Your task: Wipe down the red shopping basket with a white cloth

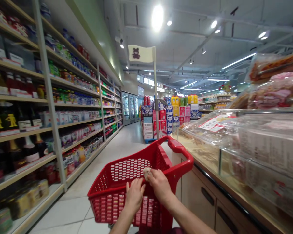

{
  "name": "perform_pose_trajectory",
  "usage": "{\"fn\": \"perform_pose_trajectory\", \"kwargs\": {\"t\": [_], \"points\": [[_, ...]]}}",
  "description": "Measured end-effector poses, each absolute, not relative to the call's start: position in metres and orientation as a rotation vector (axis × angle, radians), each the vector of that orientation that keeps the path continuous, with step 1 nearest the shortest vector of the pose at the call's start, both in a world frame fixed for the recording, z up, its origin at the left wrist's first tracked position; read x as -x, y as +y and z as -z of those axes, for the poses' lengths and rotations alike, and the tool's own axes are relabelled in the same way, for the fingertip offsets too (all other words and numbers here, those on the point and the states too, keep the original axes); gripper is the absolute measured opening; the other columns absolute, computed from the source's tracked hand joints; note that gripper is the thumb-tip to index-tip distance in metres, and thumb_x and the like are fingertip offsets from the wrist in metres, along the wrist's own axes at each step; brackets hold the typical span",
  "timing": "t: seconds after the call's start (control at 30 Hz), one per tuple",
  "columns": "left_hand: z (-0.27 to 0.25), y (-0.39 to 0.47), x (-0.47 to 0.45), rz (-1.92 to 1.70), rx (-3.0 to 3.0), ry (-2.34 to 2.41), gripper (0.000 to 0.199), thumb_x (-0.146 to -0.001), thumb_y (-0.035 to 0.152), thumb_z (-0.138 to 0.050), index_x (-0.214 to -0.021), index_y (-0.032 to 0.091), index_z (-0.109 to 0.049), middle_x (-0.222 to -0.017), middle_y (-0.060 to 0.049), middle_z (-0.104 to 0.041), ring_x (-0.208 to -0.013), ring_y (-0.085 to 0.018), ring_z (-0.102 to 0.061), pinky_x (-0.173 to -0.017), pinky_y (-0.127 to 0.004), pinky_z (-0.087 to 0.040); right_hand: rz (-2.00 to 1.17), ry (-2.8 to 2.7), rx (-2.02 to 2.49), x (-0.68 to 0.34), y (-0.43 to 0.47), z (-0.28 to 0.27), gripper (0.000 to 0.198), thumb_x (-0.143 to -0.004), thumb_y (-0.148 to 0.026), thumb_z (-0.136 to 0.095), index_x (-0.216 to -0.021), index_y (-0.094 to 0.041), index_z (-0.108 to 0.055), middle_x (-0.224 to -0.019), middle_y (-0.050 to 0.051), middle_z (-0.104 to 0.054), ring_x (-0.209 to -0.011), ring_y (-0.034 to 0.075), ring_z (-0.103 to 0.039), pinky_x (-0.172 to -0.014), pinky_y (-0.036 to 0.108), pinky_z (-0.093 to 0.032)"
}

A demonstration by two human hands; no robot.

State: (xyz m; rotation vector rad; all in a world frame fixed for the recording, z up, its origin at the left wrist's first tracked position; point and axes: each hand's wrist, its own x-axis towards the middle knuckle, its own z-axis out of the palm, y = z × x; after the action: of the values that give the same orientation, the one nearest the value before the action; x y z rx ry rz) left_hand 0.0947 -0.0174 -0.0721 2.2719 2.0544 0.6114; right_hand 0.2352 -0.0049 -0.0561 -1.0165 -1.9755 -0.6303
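A red plastic shopping cart (pixel 107 198) with perforated walls stands in front of me, turned so that its handle (pixel 185 159) points to the right. My left hand (pixel 135 194) lies on the near top rim of the basket, its fingers curled over the edge. Just right of it, my right hand (pixel 160 186) pinches a small crumpled whitish wad (pixel 147 174), perhaps tissue or cloth, against the same rim. The inside of the basket is partly hidden by the near wall and my hands.
Shelves of bottles and packs (pixel 75 123) line the left side. At right stands a wooden counter (pixel 205 195) with clear covers over packaged food. Stacked boxes (pixel 161 120) and a pole with a bear flag (pixel 141 54) are ahead; tiled floor (pixel 119 139) runs between.
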Motion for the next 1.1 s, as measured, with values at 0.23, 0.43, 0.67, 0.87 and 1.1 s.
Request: {"fn": "perform_pose_trajectory", "kwargs": {"t": [0.23,0.43,0.67,0.87,1.1], "points": [[0.082,-0.017,-0.095,-0.503,-2.347,2.087,0.045,-0.081,0.016,-0.028,-0.125,0.018,-0.039,-0.134,-0.005,-0.039,-0.126,-0.018,-0.029,-0.104,-0.048,-0.017,0.716,-1.704,1.228,-0.343,0.013,0.024,0.019,-0.079,-0.014,-0.045,-0.08,-0.017,-0.064,-0.1,0.01,-0.061,-0.091,0.021,-0.053,-0.077,0.035,-0.04],[0.081,-0.021,-0.114,-0.339,-2.391,2.168,0.053,-0.077,0.011,-0.031,-0.13,0.018,-0.031,-0.138,-0.005,-0.032,-0.128,-0.019,-0.024,-0.104,-0.047,-0.017,0.623,-1.899,1.134,-0.285,-0.002,0.05,0.023,-0.072,-0.021,-0.054,-0.094,-0.018,-0.062,-0.119,0.011,-0.051,-0.109,0.026,-0.043,-0.091,0.042,-0.035],[0.079,-0.024,-0.114,-0.289,-2.413,2.194,0.06,-0.074,0.006,-0.031,-0.132,0.018,-0.026,-0.14,-0.006,-0.029,-0.129,-0.018,-0.022,-0.104,-0.046,-0.017,0.644,-1.682,1.042,-0.33,0.017,0.038,0.025,-0.083,-0.018,-0.04,-0.093,-0.021,-0.063,-0.104,0.009,-0.059,-0.094,0.019,-0.052,-0.082,0.037,-0.043],[0.081,-0.023,-0.115,-0.319,-2.399,2.183,0.061,-0.073,0.009,-0.033,-0.133,0.018,-0.025,-0.14,-0.005,-0.028,-0.13,-0.019,-0.02,-0.104,-0.047,-0.016,0.478,-1.441,1.072,-0.34,-0.001,0.08,0.039,-0.08,-0.015,-0.041,-0.117,-0.021,-0.05,-0.11,0.011,-0.05,-0.101,0.022,-0.047,-0.086,0.04,-0.043],[0.082,-0.017,-0.111,-0.287,-2.383,2.145,0.063,-0.072,0.009,-0.033,-0.133,0.019,-0.023,-0.141,-0.004,-0.025,-0.13,-0.018,-0.019,-0.105,-0.046,-0.015,0.375,-1.527,0.984,-0.308,-0.016,0.117,0.038,-0.076,-0.007,-0.039,-0.106,-0.023,-0.056,-0.097,0.006,-0.053,-0.092,0.017,-0.052,-0.078,0.031,-0.049]]}}
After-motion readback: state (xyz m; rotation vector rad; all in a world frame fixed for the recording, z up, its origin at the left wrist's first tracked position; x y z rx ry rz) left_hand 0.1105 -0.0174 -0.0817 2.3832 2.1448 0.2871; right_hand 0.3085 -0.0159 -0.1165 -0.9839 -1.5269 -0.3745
